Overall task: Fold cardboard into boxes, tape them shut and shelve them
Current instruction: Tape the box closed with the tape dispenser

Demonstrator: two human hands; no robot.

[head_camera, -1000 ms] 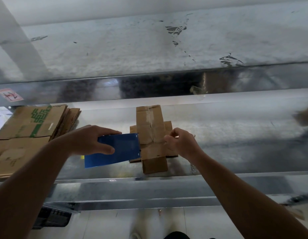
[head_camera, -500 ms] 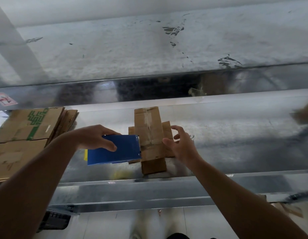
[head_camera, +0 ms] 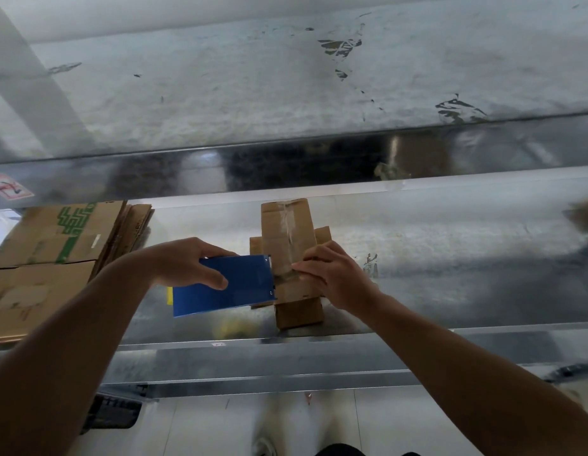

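Note:
A small brown cardboard box [head_camera: 286,232] with side flaps sticking out lies on the shiny metal shelf [head_camera: 434,258]; clear tape runs along its top seam. My left hand [head_camera: 187,261] grips a blue tape dispenser [head_camera: 227,284], whose front edge meets the box's left side. My right hand [head_camera: 332,274] rests on the box's near right part, its fingers curled and pinching at the tape strip beside the dispenser.
A stack of flattened cardboard sheets [head_camera: 52,255], one with green print, lies at the shelf's left end. A second metal shelf [head_camera: 286,166] hangs just above. The shelf's front rail [head_camera: 286,360] crosses below my arms, with pale floor beneath it.
My right hand opened briefly over the box, then closed back down onto the tape near the dispenser. The left hand and the dispenser stayed almost still.

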